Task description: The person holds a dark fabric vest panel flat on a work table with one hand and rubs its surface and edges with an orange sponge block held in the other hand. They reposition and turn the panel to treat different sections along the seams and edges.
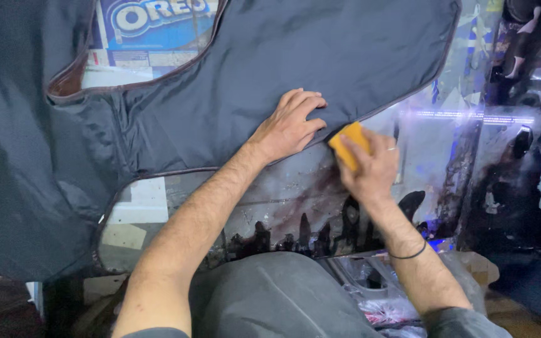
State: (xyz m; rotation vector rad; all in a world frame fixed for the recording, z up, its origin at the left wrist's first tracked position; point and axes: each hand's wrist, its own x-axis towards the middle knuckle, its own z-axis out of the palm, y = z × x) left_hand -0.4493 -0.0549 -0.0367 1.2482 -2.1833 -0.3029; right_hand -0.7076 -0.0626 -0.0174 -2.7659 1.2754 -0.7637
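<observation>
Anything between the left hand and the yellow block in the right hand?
Only the piped edge of the dark fabric. Left hand presses it flat; right hand holds the yellow block against that edge. Head view.

A flattened blue cardboard package (151,28) with white lettering lies at the surface's far left edge, showing through a gap in the dark fabric (320,56) that covers its edges.

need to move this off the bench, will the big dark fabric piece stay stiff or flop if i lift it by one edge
Probably floppy: the dark fabric piece lies in soft wrinkles and folds at its left side. It looks thin and glossy, so likely light and somewhat slippery. The left hand presses it flat, which suggests it shifts easily.
</observation>
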